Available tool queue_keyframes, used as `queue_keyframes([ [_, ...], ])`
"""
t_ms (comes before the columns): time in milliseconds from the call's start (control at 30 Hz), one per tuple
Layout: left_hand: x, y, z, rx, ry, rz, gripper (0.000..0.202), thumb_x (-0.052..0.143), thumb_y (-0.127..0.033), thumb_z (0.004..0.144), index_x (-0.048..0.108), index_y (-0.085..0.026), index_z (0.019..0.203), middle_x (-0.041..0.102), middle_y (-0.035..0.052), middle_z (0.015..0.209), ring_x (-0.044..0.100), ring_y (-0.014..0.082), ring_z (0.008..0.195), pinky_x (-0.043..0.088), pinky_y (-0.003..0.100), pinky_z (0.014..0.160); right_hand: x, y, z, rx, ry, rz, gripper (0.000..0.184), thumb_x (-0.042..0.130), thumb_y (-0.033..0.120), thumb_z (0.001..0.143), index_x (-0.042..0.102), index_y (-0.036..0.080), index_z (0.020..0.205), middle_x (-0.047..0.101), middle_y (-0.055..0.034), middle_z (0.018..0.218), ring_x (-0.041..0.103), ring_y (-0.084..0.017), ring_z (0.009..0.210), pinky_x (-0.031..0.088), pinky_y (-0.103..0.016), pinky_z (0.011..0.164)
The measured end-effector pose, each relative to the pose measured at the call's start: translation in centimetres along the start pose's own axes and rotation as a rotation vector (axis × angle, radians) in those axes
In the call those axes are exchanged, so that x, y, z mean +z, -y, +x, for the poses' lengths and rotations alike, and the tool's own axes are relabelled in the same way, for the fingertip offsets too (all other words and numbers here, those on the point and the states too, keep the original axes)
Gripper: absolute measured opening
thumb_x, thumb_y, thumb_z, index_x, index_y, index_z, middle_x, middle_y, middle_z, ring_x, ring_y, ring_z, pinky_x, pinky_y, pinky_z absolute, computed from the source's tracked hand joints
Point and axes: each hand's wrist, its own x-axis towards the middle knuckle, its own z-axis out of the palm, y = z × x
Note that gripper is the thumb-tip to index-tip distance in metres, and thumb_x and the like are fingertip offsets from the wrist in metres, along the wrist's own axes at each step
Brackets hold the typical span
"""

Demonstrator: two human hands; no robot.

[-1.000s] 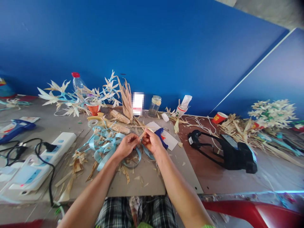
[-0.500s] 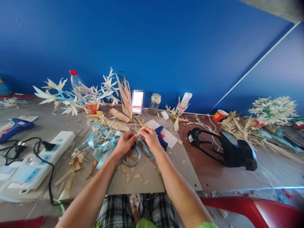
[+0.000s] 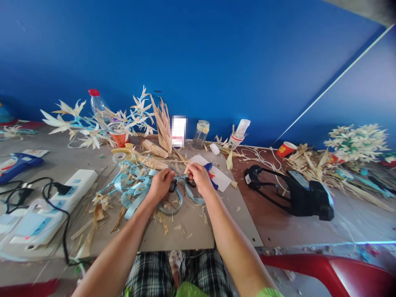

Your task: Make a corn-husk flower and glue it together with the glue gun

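Left hand (image 3: 159,185) and right hand (image 3: 201,178) have been pulled apart since half a second ago; fingertips were meeting over a pale sliver then, and now a gap is left between them. Up close, over the tabletop (image 3: 173,241), a small husk piece (image 3: 186,169) seems to be pinched at the right thumb and forefinger. On the left, thumb is curled in against fingers, but whether anything's caught in there can't be told from this angle. Black loops (image 3: 191,182), maybe scissor handles, can be seen just under the fingers.

As for handling: husk like that should be next to weightless, papery, pretty bendy, and easily split along the grain. Not much slipping is expected, since it looks dry and matte. Probably best held flat with a light pinch across its width; if it's twisted hard, a crease or tear is likely.

Beside the left hand, smooth blue ribbon (image 3: 134,208) is heaped in springy curls, with crinkled husk scraps (image 3: 99,212) strewn nearby. Farther back, knobbly corn cobs (image 3: 155,148) are piled, and a ribbed, pointy husk bundle (image 3: 161,126) is propped up behind. Past that, a clear jar (image 3: 201,136) is parked by the flat blue wall (image 3: 198,62).
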Motion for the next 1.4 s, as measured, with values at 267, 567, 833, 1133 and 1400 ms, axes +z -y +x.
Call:
queue_keyframes([
  [267,-0.2,0.1,0.2,-0.011,0.0,0.003,0.031,0.053,-0.039,0.076,0.045,-0.018,0.054,0.036,-0.0046,0.048,0.033,0.01,0.05,0.024,0.024,0.05,-0.5,0.0,0.6,-0.122,-0.151,0.029,0.03,0.059,0.041,0.07,0.045,0.019,0.053,0.041,0.0057,0.048,0.032,-0.007,0.043,0.024,-0.024,0.046],
  [567,0.0,0.5,0.2,0.017,-0.011,-0.088,0.021,0.055,-0.035,0.074,0.055,-0.018,0.062,0.044,-0.0035,0.052,0.038,0.0112,0.053,0.028,0.023,0.051,-1.6,0.5,1.2,-0.155,-0.34,0.121,0.031,0.06,0.04,0.069,0.041,0.02,0.055,0.039,0.0068,0.048,0.03,-0.005,0.042,0.023,-0.022,0.043],
  [833,0.2,1.0,0.1,0.051,0.03,-0.094,0.021,0.053,-0.035,0.077,0.056,-0.018,0.067,0.044,-0.0033,0.053,0.038,0.0113,0.053,0.029,0.023,0.051,-3.0,2.3,1.7,-0.188,-0.358,0.143,0.029,0.063,0.04,0.068,0.046,0.019,0.059,0.042,0.0069,0.051,0.033,-0.005,0.043,0.024,-0.022,0.043],
  [1133,0.1,0.6,-0.2,0.167,-0.01,0.02,0.024,0.049,-0.034,0.08,0.053,-0.018,0.063,0.044,-0.0021,0.058,0.041,0.0121,0.057,0.031,0.023,0.055,-6.6,3.5,-0.1,-0.202,-0.439,-0.199,0.028,0.059,0.039,0.069,0.051,0.018,0.053,0.038,0.0064,0.045,0.032,-0.007,0.045,0.024,-0.023,0.047],
  [1400,0.2,1.0,0.0,0.323,-0.019,0.115,0.023,0.042,-0.023,0.084,0.064,-0.017,0.084,0.063,0.0038,0.078,0.055,0.0158,0.071,0.042,0.027,0.068,-8.7,3.0,-1.9,-0.034,-0.253,-0.888,0.028,0.052,0.04,0.073,0.058,0.018,0.056,0.046,0.0043,0.049,0.04,-0.01,0.05,0.026,-0.024,0.052],
])
